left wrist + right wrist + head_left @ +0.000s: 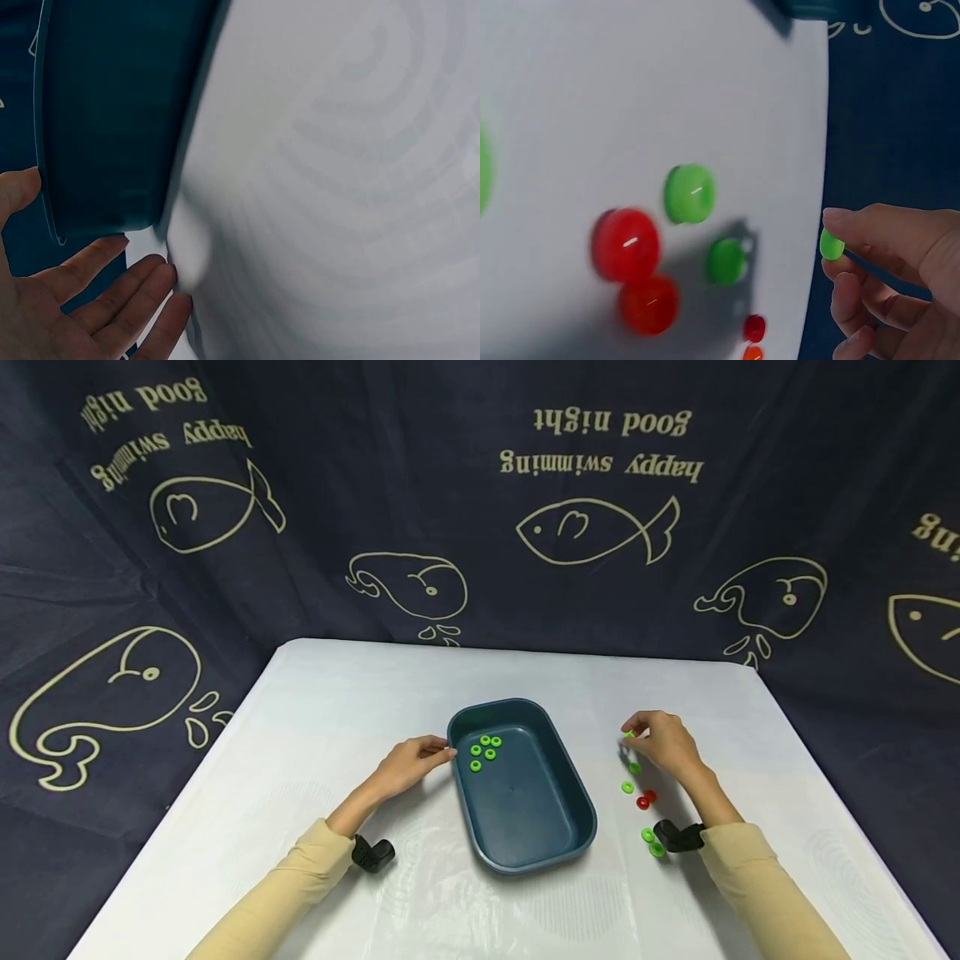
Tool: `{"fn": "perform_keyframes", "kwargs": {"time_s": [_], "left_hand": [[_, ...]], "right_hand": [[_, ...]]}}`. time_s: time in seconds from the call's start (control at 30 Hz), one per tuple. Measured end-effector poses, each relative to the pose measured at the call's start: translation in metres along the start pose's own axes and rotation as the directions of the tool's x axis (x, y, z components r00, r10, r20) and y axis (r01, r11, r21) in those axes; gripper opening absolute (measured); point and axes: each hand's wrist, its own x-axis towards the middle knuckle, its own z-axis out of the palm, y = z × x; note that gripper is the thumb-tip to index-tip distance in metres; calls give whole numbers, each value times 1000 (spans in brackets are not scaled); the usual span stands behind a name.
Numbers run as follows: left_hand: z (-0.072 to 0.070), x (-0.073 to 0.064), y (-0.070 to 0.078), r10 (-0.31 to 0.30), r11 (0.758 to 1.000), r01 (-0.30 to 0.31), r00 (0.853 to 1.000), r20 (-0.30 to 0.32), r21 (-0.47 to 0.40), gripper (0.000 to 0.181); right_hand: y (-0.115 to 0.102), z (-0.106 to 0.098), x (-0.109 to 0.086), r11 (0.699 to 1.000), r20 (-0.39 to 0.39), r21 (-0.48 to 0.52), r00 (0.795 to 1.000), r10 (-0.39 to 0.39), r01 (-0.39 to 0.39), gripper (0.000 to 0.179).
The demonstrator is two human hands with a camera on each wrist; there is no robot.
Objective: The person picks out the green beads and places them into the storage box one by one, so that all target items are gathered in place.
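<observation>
A dark blue-green plastic bin (512,814) sits on the table with several small green rings (476,766) grouped inside its far left part. At its left side my left hand (408,766) touches the rim with the thumb, its fingers fairly straight beside the outer wall. To the right of the bin, my right hand (663,743) pinches a green ring (832,245) between thumb and forefinger, above the table. Loose green rings (627,787) and red rings (642,803) lie below that hand. Two more red rings (755,328) in the right wrist view are hidden from the head view.
A white cloth covers the table (315,693). Behind it hangs a dark blue curtain (465,510) printed with fish and whales. Two green rings (648,835) lie beside the black camera (678,836) on the right wrist.
</observation>
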Motion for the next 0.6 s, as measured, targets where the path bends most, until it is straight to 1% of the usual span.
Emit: {"fn": "perform_keyframes", "kwargs": {"time_s": [0.33,0.6], "left_hand": [[0,0,1,5,1000,-5,1000,-5,4,47],[0,0,0,1,1000,-1,1000,0,4,48]], "right_hand": [[-32,-10,13,999,5,22,999,-36,36,19],[-62,-11,20,996,7,51,997,-74,74,17]]}}
